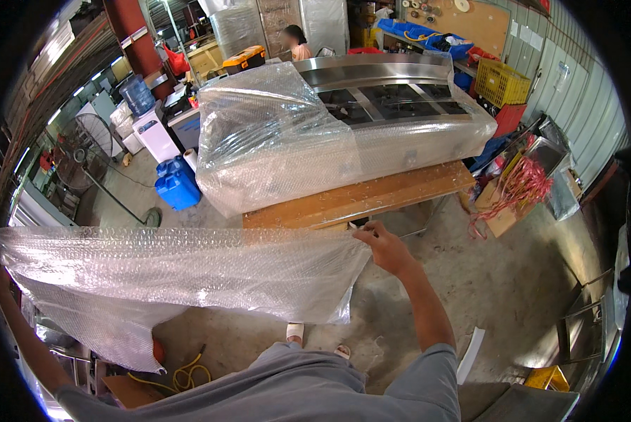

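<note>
A sheet of clear bubble wrap (210,271) stretches in front of me, its upper edge nearly straight and its lower part hanging loose. My right hand (386,247) is closed, pinching the sheet's upper right corner between thumb and fingers. From the lower left my left forearm (26,341) rises to the sheet's far left end. That hand's fingers are lost in the dark rim, but the corner is held up taut there. Beyond the sheet, a long stainless steel unit (393,70) with dark recessed panels lies partly covered in bubble wrap (280,155) on a wooden table (372,197).
A standing fan (83,151), blue jerrycans (177,184) and a water dispenser (155,133) stand left. Right are a yellow crate (502,83), red strapping (523,186) and a white strip (470,355). A yellow hose (182,376) lies near my feet. A person (298,43) is behind the unit.
</note>
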`<state>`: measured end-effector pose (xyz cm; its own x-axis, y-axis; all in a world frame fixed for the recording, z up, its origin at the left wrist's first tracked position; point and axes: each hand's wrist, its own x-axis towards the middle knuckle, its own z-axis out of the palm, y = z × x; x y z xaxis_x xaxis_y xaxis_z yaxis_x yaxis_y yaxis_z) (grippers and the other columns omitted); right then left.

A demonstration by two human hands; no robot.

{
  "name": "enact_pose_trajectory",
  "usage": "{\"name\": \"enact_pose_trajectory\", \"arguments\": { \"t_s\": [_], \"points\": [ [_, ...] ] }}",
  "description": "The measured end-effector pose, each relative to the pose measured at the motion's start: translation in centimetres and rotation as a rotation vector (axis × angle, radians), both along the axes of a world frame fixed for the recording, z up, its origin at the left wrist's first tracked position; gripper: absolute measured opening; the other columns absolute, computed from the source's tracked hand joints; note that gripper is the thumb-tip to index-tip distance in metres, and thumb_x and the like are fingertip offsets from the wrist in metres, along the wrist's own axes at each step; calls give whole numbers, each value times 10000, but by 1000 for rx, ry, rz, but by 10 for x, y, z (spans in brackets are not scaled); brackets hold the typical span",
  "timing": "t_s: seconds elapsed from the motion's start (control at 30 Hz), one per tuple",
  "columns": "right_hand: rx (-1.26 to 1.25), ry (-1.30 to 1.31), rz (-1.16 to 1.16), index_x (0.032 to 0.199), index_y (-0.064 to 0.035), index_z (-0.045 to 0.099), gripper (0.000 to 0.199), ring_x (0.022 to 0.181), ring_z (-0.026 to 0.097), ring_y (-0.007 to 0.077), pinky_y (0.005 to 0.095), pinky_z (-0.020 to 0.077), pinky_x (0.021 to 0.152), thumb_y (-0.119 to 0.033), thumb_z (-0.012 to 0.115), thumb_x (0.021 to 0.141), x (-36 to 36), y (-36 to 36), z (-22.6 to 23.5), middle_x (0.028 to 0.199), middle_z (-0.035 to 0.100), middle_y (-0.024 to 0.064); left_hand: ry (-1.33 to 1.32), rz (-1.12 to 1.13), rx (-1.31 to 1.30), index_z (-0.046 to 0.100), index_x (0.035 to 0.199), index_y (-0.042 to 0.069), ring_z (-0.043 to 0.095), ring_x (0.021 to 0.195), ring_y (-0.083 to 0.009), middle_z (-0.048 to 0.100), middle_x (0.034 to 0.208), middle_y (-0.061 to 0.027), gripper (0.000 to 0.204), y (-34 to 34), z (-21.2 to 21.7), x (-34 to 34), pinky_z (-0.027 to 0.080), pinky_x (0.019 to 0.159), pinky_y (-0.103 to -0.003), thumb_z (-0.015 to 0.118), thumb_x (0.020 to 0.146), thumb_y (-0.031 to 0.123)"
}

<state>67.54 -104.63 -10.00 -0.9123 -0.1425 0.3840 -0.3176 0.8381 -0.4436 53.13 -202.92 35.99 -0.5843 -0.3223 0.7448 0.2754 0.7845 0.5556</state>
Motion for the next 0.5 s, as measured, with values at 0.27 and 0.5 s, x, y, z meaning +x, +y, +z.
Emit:
{"name": "enact_pose_trajectory", "arguments": {
  "t_s": [0.27,0.5],
  "points": [
    [-231,-276,108,998,-52,674,223,927,657,355,395,522,775,14,601,798,-17,4,-21,1067,610,152,31,-3,21,555,1408,25,555,1228,-217,615,1348,-120,455,18,22,21,404,1061,-329,473,1040,278],
    [-199,-391,-4,1008,-15,734,258,868,693,325,388,535,797,-197,683,833,-11,11,-69,945,725,179,74,-31,29,636,1317,12,574,1137,-176,654,1267,-85,448,135,-8,23,420,1011,-302,567,1024,345]
  ]
}}
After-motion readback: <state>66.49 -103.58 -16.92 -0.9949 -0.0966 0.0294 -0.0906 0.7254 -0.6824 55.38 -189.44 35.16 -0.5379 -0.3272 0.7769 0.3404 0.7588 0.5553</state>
